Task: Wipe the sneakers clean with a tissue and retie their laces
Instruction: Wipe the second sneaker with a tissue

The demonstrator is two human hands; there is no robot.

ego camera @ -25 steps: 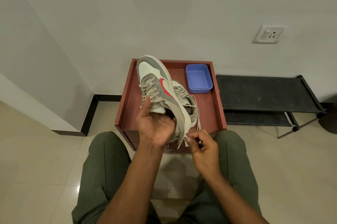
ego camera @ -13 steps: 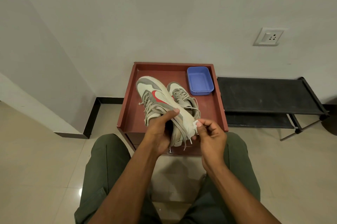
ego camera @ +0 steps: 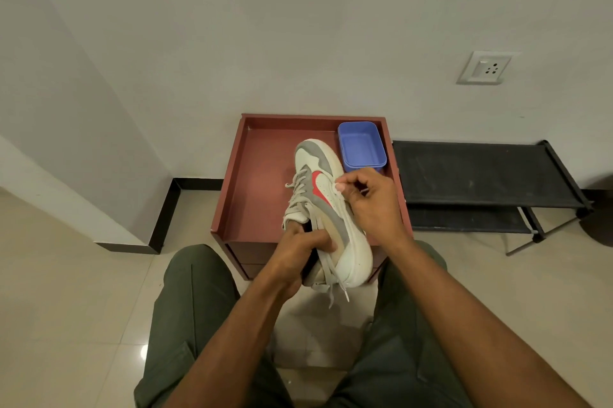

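A white and grey sneaker (ego camera: pixel 323 188) with a red side mark is held above the red-brown cabinet top (ego camera: pixel 262 188), toe pointing away. My left hand (ego camera: pixel 300 250) grips it at the heel opening, fingers curled inside the collar. My right hand (ego camera: pixel 368 200) pinches a small white tissue (ego camera: pixel 335 183) and presses it against the sneaker's side by the red mark. Loose grey laces (ego camera: pixel 331 288) hang below the heel. The second sneaker is hidden behind the held shoe and my right hand.
A blue plastic tray (ego camera: pixel 361 145) sits at the back right of the cabinet top. A low black shoe rack (ego camera: pixel 481 175) stands to the right against the wall. My knees in green trousers (ego camera: pixel 195 308) are below, over a tiled floor.
My right hand moved from the sneaker's heel up to its side near the red mark with the tissue. The held sneaker turned and shifted right, covering the second sneaker.
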